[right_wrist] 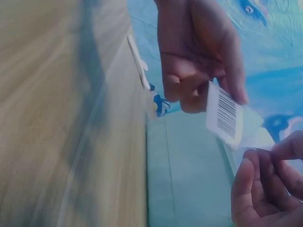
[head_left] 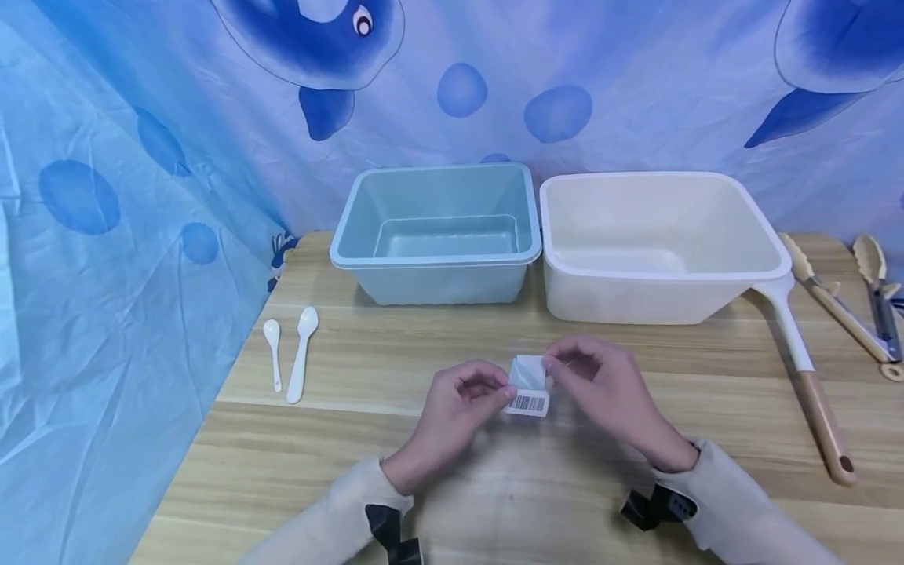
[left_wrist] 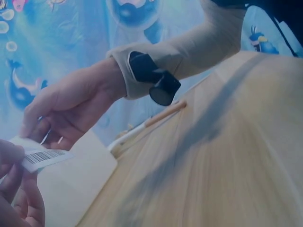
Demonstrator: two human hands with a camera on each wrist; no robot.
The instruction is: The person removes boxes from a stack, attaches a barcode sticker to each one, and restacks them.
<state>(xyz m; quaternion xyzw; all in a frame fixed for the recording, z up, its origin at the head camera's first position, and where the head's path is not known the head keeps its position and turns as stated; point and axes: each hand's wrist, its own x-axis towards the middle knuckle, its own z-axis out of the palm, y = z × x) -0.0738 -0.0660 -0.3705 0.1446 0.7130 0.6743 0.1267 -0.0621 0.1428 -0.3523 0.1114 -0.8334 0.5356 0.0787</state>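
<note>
Over the middle of the table, both hands hold a small white packet (head_left: 527, 375) with a barcode label on its lower part. My left hand (head_left: 462, 404) pinches the left edge, thumb in front, beside the barcode (right_wrist: 226, 113). At the upper right corner, my right hand (head_left: 603, 384) pinches a pale, thin-looking part of the packet between thumb and fingers. The left wrist view shows the right hand (left_wrist: 78, 101) across from the barcode side. What the packet contains is hidden.
A blue-green bin (head_left: 434, 282) and a white bin (head_left: 628, 302) stand along the back. Two white spoons (head_left: 302, 357) lie at left. At right are a white-and-wood-handled tool (head_left: 812, 392) and tongs (head_left: 840, 310). A patterned blue curtain (head_left: 452, 47) hangs behind.
</note>
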